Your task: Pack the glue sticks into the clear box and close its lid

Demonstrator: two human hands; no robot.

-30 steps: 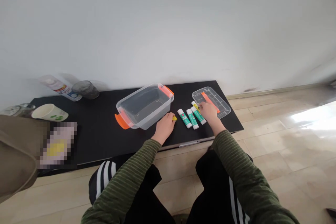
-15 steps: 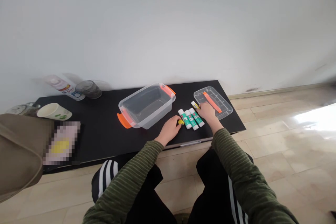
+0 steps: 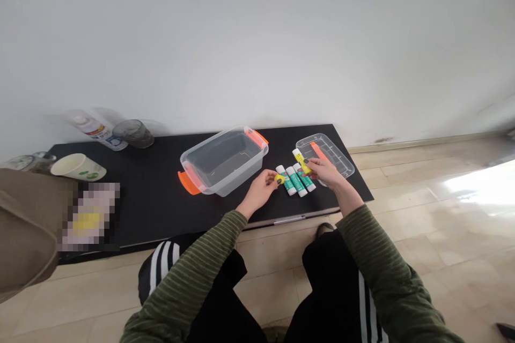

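Observation:
My right hand (image 3: pixel 322 170) pinches a yellow glue stick (image 3: pixel 301 162) with a white cap, holding it over the near-left part of the clear lid (image 3: pixel 346 165). Between the fingertips of my left hand (image 3: pixel 261 190) is a small round yellow thing (image 3: pixel 279 178); the fingers hide part of it, and I cannot make out its kind. Three green glue sticks (image 3: pixel 296 182) with white ends lie side by side on the black table (image 3: pixel 161 203), between my hands. To the left of them stands a clear plastic box (image 3: pixel 241 171), uncovered, with orange handles.
At the left are a paper cup (image 3: pixel 78 167), a dark glass (image 3: pixel 134 134) and a white spray can (image 3: pixel 98 131). A blurred pink and yellow item (image 3: pixel 90 220) lies near a brown cloth-like shape (image 3: pixel 26 230). The wall (image 3: pixel 257 43) runs behind the table.
My right hand has lifted the yellow glue stick from beside the lid and tilted it. My left hand has risen slightly, keeping hold of the yellow thing.

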